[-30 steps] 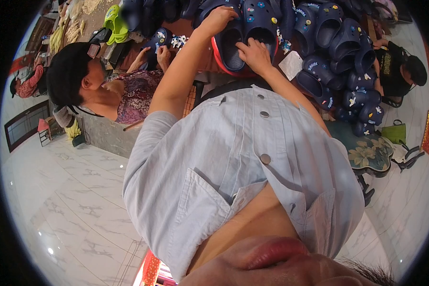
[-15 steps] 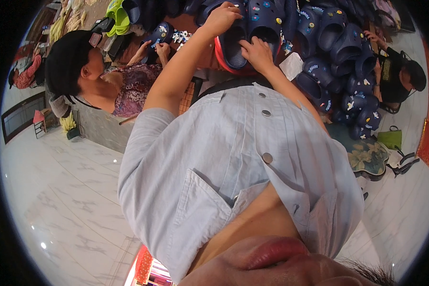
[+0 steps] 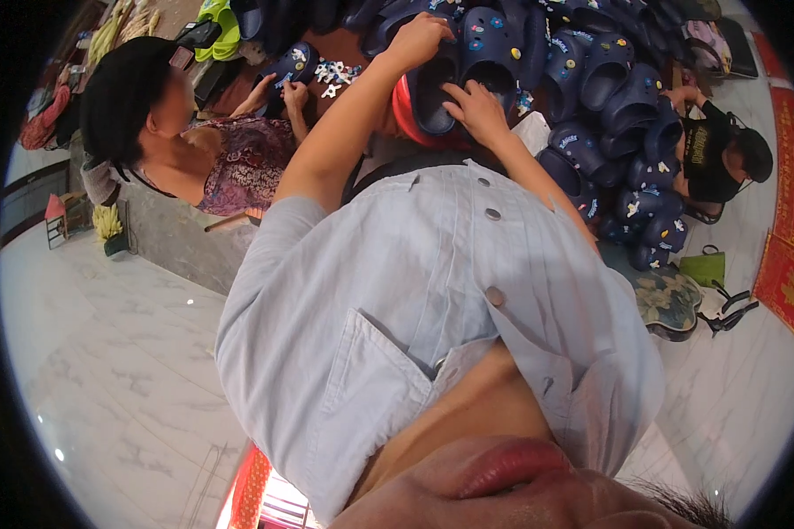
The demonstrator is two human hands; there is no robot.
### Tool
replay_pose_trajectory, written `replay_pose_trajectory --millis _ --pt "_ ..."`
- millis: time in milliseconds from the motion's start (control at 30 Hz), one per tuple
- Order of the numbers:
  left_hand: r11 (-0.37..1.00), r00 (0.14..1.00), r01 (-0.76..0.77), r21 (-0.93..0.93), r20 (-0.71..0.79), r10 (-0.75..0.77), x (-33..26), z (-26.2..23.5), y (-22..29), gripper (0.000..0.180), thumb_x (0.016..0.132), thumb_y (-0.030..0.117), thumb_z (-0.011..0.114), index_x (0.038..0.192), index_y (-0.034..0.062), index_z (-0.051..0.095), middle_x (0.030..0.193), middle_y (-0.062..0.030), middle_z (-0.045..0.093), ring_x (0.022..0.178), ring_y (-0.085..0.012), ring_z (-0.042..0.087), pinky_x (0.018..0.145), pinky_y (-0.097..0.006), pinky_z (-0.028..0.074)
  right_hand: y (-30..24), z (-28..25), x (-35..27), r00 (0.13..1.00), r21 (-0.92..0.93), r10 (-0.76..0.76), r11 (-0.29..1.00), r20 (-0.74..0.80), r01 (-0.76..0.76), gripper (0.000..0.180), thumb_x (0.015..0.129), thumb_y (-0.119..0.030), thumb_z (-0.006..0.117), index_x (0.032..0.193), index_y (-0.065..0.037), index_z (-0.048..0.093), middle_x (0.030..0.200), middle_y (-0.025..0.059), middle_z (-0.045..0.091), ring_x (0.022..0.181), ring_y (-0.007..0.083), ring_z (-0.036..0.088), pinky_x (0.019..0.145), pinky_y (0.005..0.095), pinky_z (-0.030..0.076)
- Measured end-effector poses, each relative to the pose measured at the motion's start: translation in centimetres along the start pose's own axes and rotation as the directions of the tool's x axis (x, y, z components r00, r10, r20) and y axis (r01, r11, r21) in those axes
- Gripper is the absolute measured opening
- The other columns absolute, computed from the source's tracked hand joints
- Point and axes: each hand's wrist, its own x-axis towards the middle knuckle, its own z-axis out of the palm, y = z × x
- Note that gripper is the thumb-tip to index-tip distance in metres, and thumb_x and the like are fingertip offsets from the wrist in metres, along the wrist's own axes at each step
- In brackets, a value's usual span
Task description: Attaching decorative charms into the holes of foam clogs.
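Carefully steady the navy clog (image 3: 432, 88) with your left hand (image 3: 419, 40) gripping its top edge, while your right hand (image 3: 475, 108), fingers spread, presses inside its opening.

Both arms extended forward, away from chest, bare below short pale-blue sleeves. Left arm long and nearly straight, elbow slightly bent, left hand (image 3: 419, 40) at far end, fingers curled downward, knuckles up. Right forearm shorter in view, rising from behind shirt front; right hand (image 3: 475, 106) palm down, fingers spread and bent. Hands near each other, not touching.
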Motion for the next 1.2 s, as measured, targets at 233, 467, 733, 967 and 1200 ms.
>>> replay_pose_trajectory --millis 233,467,733,967,1200 --pt "0.995 0.972 0.012 -0.094 -0.231 -0.033 -1.5 1.1 -0.9 0.035 0.078 0.0 0.054 0.106 0.0161 0.068 0.109 -0.0075 0.063 0.106 -0.0286 0.054 0.092 -0.038 0.045 -0.3 -2.8 -1.8 0.994 0.263 0.08 0.963 -0.079 -0.057 0.038 0.085 -0.02 0.059 0.123 -0.016 0.054 0.094 0.0135 0.056 0.09 0.032 0.056 0.078 0.0396 0.046" --pt "0.997 0.989 -0.064 0.034 -0.134 0.068 -1.2 0.0 -0.6 0.037 0.077 0.0 0.055 0.107 0.0175 0.067 0.11 -0.0056 0.062 0.109 -0.0273 0.052 0.092 -0.036 0.045 1.0 -2.7 -3.0 0.97 0.258 0.108 0.965 -0.22 -0.049 0.032 0.082 -0.009 0.061 0.114 -0.009 0.059 0.09 0.0135 0.057 0.087 0.0322 0.055 0.075 0.0402 0.045" --pt "0.945 0.96 -0.27 0.183 -0.028 0.279 0.7 -2.7 0.9 0.02 0.076 0.019 0.052 0.08 0.0124 0.07 0.098 -0.0087 0.059 0.115 -0.0289 0.044 0.085 -0.039 0.044 -0.3 -3.2 -1.0 0.981 0.165 -0.012 0.985 -0.193 0.044 0.033 0.081 -0.011 0.062 0.114 -0.013 0.062 0.086 0.0092 0.056 0.085 0.0273 0.055 0.073 0.0366 0.046" --pt "0.827 0.913 -0.408 0.387 0.166 0.373 0.5 -4.1 2.4 0.017 0.074 0.014 0.06 0.086 0.0093 0.071 0.107 -0.0057 0.061 0.123 -0.0269 0.041 0.088 -0.038 0.043 0.1 -1.9 0.8 0.99 0.064 -0.083 0.994 -0.115 0.091 0.03 0.08 -0.018 0.064 0.11 -0.015 0.064 0.083 0.0081 0.053 0.084 0.026 0.055 0.073 0.0369 0.047" --pt "0.765 0.896 -0.444 0.467 0.229 0.38 0.9 -3.2 2.0 0.015 0.072 0.02 0.06 0.076 0.0085 0.07 0.107 -0.0061 0.062 0.126 -0.027 0.038 0.083 -0.036 0.042 0.4 -1.3 1.1 0.995 0.029 -0.078 0.996 -0.064 0.08 0.027 0.08 -0.021 0.064 0.105 -0.012 0.063 0.087 0.0094 0.054 0.087 0.0281 0.056 0.074 0.0387 0.048"
